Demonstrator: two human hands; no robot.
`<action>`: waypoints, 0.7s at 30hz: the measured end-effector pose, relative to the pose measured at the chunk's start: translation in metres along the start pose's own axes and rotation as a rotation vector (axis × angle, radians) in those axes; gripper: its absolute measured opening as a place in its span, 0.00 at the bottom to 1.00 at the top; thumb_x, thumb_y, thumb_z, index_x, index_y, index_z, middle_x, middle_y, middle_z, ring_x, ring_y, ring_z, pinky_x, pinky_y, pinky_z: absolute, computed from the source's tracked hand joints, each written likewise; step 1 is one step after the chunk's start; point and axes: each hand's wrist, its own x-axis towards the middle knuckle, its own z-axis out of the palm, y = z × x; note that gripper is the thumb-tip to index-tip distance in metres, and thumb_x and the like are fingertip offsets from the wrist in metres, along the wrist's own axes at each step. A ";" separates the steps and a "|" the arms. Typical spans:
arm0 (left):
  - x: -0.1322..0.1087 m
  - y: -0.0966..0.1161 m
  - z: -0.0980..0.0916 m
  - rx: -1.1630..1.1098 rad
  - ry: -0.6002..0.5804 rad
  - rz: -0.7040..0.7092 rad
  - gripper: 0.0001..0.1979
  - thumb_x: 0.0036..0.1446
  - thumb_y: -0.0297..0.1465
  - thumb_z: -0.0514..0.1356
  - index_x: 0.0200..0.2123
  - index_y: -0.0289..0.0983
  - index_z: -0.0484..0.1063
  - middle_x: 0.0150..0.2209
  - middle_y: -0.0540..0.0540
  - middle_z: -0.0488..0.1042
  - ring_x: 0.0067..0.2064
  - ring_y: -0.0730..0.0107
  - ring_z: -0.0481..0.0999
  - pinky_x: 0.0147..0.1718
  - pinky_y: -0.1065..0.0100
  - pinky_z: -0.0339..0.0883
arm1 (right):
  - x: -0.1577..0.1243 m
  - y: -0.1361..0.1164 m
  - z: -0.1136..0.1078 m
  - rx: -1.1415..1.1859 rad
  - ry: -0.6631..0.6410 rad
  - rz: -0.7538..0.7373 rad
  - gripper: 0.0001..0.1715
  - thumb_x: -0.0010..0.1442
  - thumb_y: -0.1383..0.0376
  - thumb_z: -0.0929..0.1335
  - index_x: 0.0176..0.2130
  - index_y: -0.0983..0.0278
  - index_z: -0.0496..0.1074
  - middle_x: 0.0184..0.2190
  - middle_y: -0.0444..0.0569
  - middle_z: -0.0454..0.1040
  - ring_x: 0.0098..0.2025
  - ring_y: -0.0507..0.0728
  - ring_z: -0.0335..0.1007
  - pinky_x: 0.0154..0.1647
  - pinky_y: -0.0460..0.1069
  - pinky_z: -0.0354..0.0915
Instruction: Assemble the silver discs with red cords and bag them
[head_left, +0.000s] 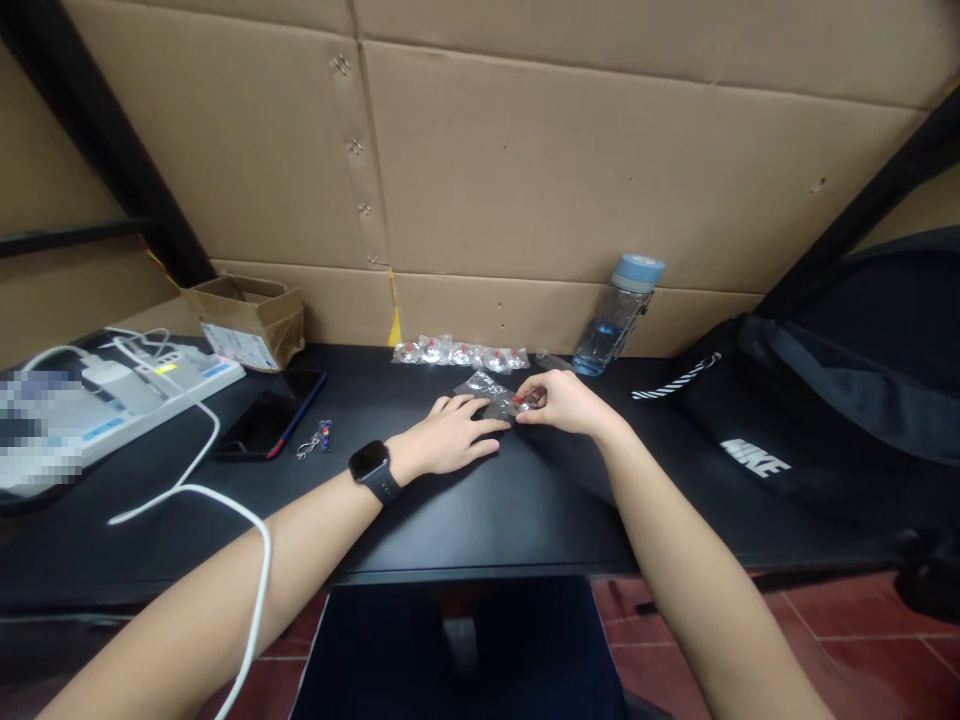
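Right hand (pixel 562 402) pinches shiny piece (pixel 523 404); plastic bag (pixel 482 384) immediately left. Left hand (pixel 448 436) splayed, ungripping, at bag's near edge. Piece's long axis unclear.

Head camera, above desk (pixel 480 530), facing forward and down toward cardboard wall (pixel 525 170).

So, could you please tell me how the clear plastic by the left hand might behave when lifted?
The clear plastic probably flops, as it looks thin and creased; its shiny surface may feel slippery; being filmy, it is likely light.
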 end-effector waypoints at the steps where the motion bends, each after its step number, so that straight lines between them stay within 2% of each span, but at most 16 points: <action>1: 0.000 0.000 0.000 -0.008 -0.003 0.008 0.24 0.70 0.50 0.44 0.64 0.58 0.64 0.68 0.41 0.59 0.69 0.44 0.56 0.60 0.41 0.54 | 0.000 0.000 0.001 -0.021 -0.025 0.010 0.16 0.47 0.60 0.78 0.37 0.62 0.81 0.28 0.44 0.79 0.31 0.55 0.73 0.33 0.47 0.64; 4: -0.002 0.000 0.000 -0.032 -0.010 0.023 0.23 0.70 0.49 0.46 0.64 0.59 0.64 0.69 0.42 0.58 0.69 0.44 0.56 0.61 0.40 0.53 | 0.002 0.001 0.006 -0.054 -0.053 0.025 0.16 0.45 0.60 0.79 0.35 0.62 0.80 0.28 0.44 0.79 0.31 0.55 0.73 0.33 0.47 0.63; 12: -0.003 -0.007 0.001 -0.080 -0.020 0.042 0.23 0.70 0.47 0.49 0.65 0.56 0.64 0.70 0.41 0.57 0.70 0.47 0.55 0.61 0.42 0.53 | 0.007 0.002 0.017 0.032 -0.007 -0.012 0.15 0.47 0.59 0.79 0.34 0.63 0.79 0.27 0.44 0.78 0.31 0.55 0.74 0.34 0.47 0.63; 17: -0.004 -0.006 -0.004 -0.117 -0.034 0.037 0.22 0.69 0.46 0.50 0.63 0.57 0.66 0.70 0.43 0.58 0.70 0.48 0.55 0.61 0.45 0.53 | 0.003 0.007 0.011 0.152 -0.129 -0.079 0.13 0.50 0.65 0.77 0.39 0.60 0.83 0.35 0.48 0.82 0.36 0.58 0.76 0.39 0.50 0.68; 21: -0.005 -0.005 -0.006 -0.137 -0.064 0.038 0.22 0.69 0.46 0.51 0.64 0.57 0.65 0.70 0.43 0.56 0.70 0.49 0.55 0.61 0.44 0.53 | 0.005 0.008 0.014 0.088 -0.103 -0.104 0.08 0.53 0.65 0.75 0.36 0.61 0.84 0.37 0.49 0.82 0.37 0.59 0.77 0.40 0.49 0.68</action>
